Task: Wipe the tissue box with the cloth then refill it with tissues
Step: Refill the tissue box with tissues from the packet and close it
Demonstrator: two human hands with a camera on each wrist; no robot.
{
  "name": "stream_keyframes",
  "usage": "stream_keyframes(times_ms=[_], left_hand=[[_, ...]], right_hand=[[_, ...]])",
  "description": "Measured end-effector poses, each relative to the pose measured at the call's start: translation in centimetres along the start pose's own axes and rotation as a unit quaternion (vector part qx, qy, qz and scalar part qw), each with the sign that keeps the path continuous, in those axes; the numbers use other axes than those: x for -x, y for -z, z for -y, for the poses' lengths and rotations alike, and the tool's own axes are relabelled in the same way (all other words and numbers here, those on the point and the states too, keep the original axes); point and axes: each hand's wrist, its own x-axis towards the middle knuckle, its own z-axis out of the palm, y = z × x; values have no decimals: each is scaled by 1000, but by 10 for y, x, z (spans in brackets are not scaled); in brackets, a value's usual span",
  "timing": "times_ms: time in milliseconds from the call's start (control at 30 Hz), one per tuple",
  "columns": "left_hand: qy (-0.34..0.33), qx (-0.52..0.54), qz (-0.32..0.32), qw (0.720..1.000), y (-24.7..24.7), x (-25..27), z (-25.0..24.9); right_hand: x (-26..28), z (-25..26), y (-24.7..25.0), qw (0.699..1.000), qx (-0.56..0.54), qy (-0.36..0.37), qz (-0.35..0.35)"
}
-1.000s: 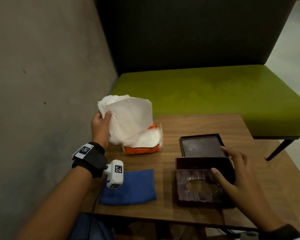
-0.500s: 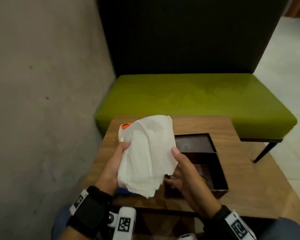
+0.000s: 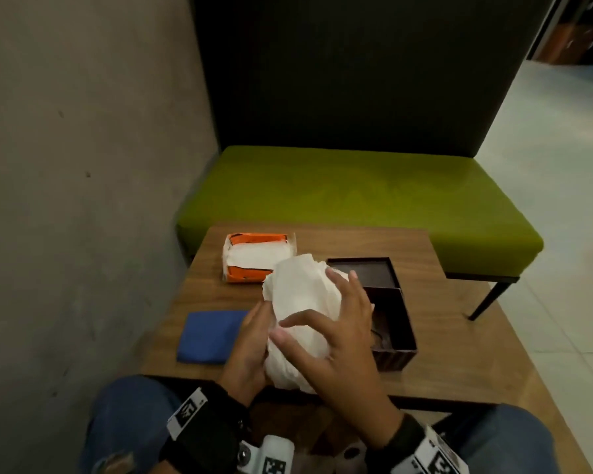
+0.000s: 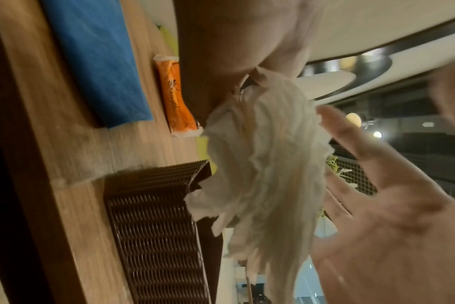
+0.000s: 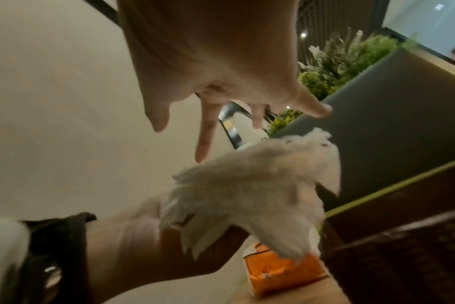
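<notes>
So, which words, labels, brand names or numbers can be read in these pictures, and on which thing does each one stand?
Orange tissue pack: a cursive brand word on its side, too blurred to read.
Left wrist band: a black-and-white square marker, a pattern and no words.
Right wrist band: the same kind of marker, no words.
Nothing else bears text.

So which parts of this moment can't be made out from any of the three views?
- Inside of the tissue box: head view, covered by the tissue stack and right hand.
- Left hand fingers: behind the stack in every view.
- Right hand's contact with the stack: wrist views motion-blurred, fingers spread.
- Tissue pack print: too small in the head view, blurred in the wrist views.
- Blue cloth: near corner hidden by the left hand.
</notes>
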Motion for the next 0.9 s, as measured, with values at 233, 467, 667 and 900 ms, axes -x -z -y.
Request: stream_keyframes(times_ms=[233, 467, 667, 900], left_hand=[[73, 134, 1, 988, -2, -4, 9], [3, 93, 34, 995, -23, 19, 1], [-62, -14, -2, 998, -28, 13, 9], [-136, 47, -33, 989, -18, 21, 2]], right_hand=[[0, -25, 28, 887, -279, -359, -77], [3, -33, 26, 789, -466, -400, 20], [5, -40, 26, 781, -477, -401, 42], [8, -48, 28, 767, -523, -369, 41]])
